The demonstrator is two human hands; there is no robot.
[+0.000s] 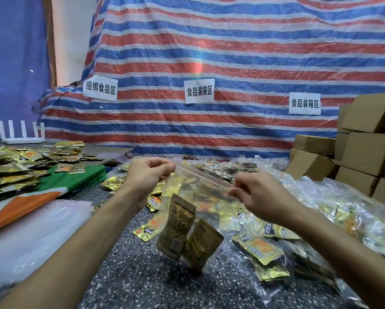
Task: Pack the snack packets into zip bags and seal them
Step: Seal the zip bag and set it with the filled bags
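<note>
Hanging in the air, a zip bag (200,195) was pinched at its top strip by the left hand (145,175) and the right hand (257,195); two snack packets (176,228) were carried inside, below both.

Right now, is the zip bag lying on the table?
No, the left hand and right hand hold the zip bag up by its top.

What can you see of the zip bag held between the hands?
Clear, thin plastic zip bag with a reddish zip strip on top, held in the air, tilted. The left hand pinches one top corner, the right hand the other. Two brownish-gold snack packets lie slanted at its bottom. Whether it is sealed is unclear.
</note>
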